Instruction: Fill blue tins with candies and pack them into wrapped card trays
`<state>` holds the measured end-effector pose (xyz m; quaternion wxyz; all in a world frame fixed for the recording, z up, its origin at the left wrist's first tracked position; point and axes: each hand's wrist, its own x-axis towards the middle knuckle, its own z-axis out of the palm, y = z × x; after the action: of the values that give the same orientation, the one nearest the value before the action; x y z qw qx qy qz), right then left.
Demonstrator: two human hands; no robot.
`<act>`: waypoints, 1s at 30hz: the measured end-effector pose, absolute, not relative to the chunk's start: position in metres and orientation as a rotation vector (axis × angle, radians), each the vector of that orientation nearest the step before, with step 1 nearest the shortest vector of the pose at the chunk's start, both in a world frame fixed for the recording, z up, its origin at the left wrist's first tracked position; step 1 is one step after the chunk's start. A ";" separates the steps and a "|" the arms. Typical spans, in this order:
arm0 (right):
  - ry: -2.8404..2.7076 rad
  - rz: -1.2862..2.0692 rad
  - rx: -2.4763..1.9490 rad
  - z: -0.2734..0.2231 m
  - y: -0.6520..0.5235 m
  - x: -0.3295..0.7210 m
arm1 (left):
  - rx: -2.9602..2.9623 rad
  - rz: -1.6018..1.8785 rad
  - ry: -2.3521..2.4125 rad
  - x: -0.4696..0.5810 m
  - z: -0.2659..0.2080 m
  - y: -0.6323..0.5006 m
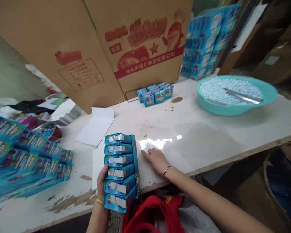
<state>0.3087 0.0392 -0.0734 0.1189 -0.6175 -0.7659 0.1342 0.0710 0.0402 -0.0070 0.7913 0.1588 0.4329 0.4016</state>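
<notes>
Clamping the row of six blue packs [120,173] between the thumb and fingers of the left hand [101,183], with only the thumb clearly in sight along the left edge. Carrying nothing in the right hand [157,161], with fingers loosely apart just right of the row, over the worktop [199,145]; hard to tell whether touching it.

Could lose packs from the end below the left thumb: apparently held from one side only, tilted, with uneven gaps between. Could also come away from the blue backing strip [136,168], right of the left fingers, if squeezed or tipped too hard. Might dent thin walls with too tight a thumb.

Could pick up damp from the shiny patch [152,142] just beyond the right fingertips, if wet rather than merely glossy. Could crease the white sheet [93,129], beyond the left fingers, by setting down carelessly. Could topple the stacked packs [38,155], well left of the left fingers, through a wide swing. Less likely to upset the teal basin [235,111], well right of the right fingers, unless reaching across hastily.
</notes>
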 end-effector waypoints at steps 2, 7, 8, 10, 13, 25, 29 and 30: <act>-2.110 0.484 -1.737 -0.096 0.027 0.308 | 0.356 0.840 0.986 0.059 -0.012 0.021; -1.803 0.563 -1.418 -0.125 0.009 0.325 | 0.611 0.872 1.025 0.062 -0.032 -0.004; -1.774 0.569 -1.388 -0.126 0.009 0.326 | 0.657 0.858 1.015 0.067 -0.035 -0.005; -1.723 0.578 -1.352 -0.127 0.011 0.326 | 0.728 0.801 0.988 0.076 -0.038 -0.005; -1.603 0.611 -1.355 -0.122 0.015 0.322 | 0.815 0.715 0.975 0.086 -0.039 -0.003; -1.579 0.654 -1.229 -0.113 0.019 0.335 | 1.065 0.633 1.037 0.099 -0.028 -0.004; -1.618 0.609 -1.229 -0.116 0.016 0.341 | 0.997 0.647 1.035 0.104 -0.029 0.002; -1.617 0.585 -1.229 -0.116 0.015 0.341 | 0.959 0.658 1.033 0.106 -0.030 0.003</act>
<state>0.3410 0.0152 -0.1156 0.4917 -0.5062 -0.6663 0.2410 0.1062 0.0035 -0.0296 0.7126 0.4326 0.4659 0.2967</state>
